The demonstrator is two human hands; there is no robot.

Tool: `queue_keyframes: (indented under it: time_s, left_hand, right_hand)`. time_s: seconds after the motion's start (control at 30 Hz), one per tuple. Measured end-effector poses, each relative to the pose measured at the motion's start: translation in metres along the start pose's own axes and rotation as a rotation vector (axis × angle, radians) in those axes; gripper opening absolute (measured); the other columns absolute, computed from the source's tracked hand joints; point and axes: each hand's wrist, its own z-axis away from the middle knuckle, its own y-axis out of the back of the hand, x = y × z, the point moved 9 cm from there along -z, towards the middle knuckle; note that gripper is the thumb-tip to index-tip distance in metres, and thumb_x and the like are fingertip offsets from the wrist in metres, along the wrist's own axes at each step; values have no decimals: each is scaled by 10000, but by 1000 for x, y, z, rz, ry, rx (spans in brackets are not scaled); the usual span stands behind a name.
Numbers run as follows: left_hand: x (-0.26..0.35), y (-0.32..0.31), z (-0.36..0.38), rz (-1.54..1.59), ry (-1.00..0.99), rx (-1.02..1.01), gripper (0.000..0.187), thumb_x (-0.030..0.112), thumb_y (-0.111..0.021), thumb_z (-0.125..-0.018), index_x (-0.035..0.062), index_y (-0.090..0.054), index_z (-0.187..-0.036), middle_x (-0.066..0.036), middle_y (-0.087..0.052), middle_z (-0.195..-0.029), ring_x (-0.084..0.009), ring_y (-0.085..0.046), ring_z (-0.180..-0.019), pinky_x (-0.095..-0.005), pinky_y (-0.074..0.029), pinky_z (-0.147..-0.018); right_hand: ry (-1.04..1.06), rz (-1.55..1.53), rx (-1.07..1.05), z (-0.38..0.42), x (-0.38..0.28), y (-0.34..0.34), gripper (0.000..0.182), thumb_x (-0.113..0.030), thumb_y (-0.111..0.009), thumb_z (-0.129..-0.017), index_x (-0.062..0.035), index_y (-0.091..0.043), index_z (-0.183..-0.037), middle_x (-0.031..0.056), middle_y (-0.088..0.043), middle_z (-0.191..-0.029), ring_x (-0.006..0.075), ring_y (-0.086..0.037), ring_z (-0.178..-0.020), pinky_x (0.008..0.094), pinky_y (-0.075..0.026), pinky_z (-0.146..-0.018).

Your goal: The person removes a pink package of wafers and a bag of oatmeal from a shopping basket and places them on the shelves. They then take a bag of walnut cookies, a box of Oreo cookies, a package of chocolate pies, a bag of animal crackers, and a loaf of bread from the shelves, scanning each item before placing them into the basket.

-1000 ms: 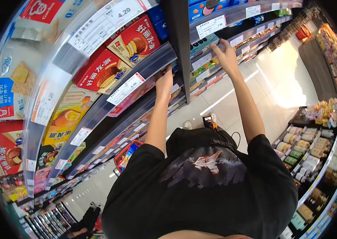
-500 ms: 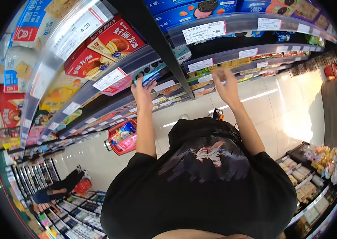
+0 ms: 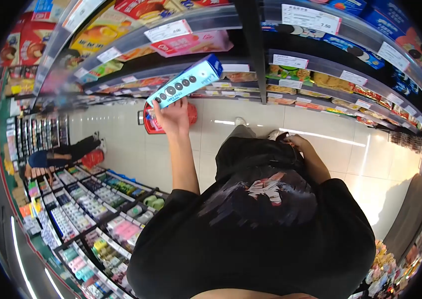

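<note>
My left hand point(image 3: 175, 118) grips a light-blue box of sandwich cookies point(image 3: 183, 83), with dark round cookies printed along its side and a deep blue end. The box is tilted, its right end higher, in front of the snack shelves. Low beside my waist, my right hand point(image 3: 297, 142) has its fingers curled at a small dark thing that I cannot make out. Partly hidden behind my left hand and the box, a red shopping basket point(image 3: 193, 113) stands on the floor.
Shelves ahead carry a pink snack pack point(image 3: 193, 44), blue cookie boxes point(image 3: 353, 51) and price tags point(image 3: 311, 19). A black upright post point(image 3: 253, 50) divides them. Behind on the left is a rack of small goods point(image 3: 79, 199). Another person point(image 3: 51, 158) bends near a red basket point(image 3: 92, 158).
My left hand has drawn the cookie box off the shelf and out over the aisle. My right hand has dropped from near the shelf to my waist. The view has turned.
</note>
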Motion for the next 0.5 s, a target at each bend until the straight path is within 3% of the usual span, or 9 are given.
queue_keyframes:
  time_s: [0.03,0.1,0.13,0.2,0.23,0.33,0.4,0.43,0.5]
  left_hand:
    - [0,-20,6,-4,-11,-84,556,450,-567,-821,73,-448,-1212,-93,-501,-1204,-231,-451,-1122,-418,-361,-942]
    - [-6,-40,14,26,-15,-132,533,454,-511,-855,81,-459,-1232,-100,-484,-1247,-243,-425,-1171,-448,-332,-979]
    - [-15,-44,18,73,56,-133,491,446,-485,-872,74,-491,-1193,-114,-522,-1197,-246,-481,-1112,-427,-377,-946]
    - [-35,-37,19,15,144,-92,530,490,-451,-873,57,-493,-1176,-136,-560,-1118,-270,-550,-995,-402,-446,-863]
    - [-56,-33,20,14,275,-155,571,525,-410,-875,39,-493,-1162,-153,-581,-1043,-279,-581,-896,-394,-489,-775]
    - [-89,-56,57,46,513,-329,583,521,-390,-882,22,-485,-1168,-152,-583,-985,-270,-584,-869,-394,-494,-750]
    - [-101,-60,78,106,615,-389,594,520,-390,-883,24,-461,-1202,-149,-580,-973,-260,-587,-865,-381,-497,-740]
    - [-107,-50,84,87,657,-268,575,540,-341,-891,40,-510,-1118,-185,-608,-927,-285,-624,-772,-375,-531,-663]
    - [-113,-40,101,61,727,-268,593,544,-339,-889,26,-504,-1126,-186,-608,-932,-291,-625,-785,-384,-529,-681]
  right_hand:
    - [-55,-158,-140,-23,10,-11,286,-160,-649,-769,25,-567,-970,107,-603,-842,182,-585,-669,330,-520,-581]
    - [16,-77,-112,-7,-23,-24,257,-147,-649,-772,20,-569,-951,97,-596,-819,176,-581,-656,328,-512,-565]
    - [98,-5,-77,4,-47,-31,229,-134,-649,-776,15,-572,-931,87,-588,-796,171,-577,-643,326,-503,-549]
    - [234,-110,-243,17,-81,-59,177,-126,-625,-800,5,-577,-910,66,-580,-776,166,-573,-642,321,-487,-570]
    - [317,-74,-274,31,-103,-70,173,-126,-615,-809,1,-577,-921,65,-581,-789,162,-572,-662,303,-476,-600]
    - [564,-24,-283,76,-154,-91,265,-136,-604,-822,32,-555,-1022,52,-575,-831,142,-556,-734,255,-442,-680]
    - [826,16,-54,149,-192,-90,335,-143,-602,-826,50,-532,-1091,39,-575,-894,117,-535,-818,247,-418,-740]
    - [834,172,-180,174,-202,-102,440,-141,-598,-832,67,-457,-1193,78,-547,-1078,138,-510,-989,253,-374,-881]
    - [928,121,-146,236,-219,-106,456,-138,-603,-823,40,-444,-1212,93,-560,-1087,145,-531,-1001,279,-387,-893]
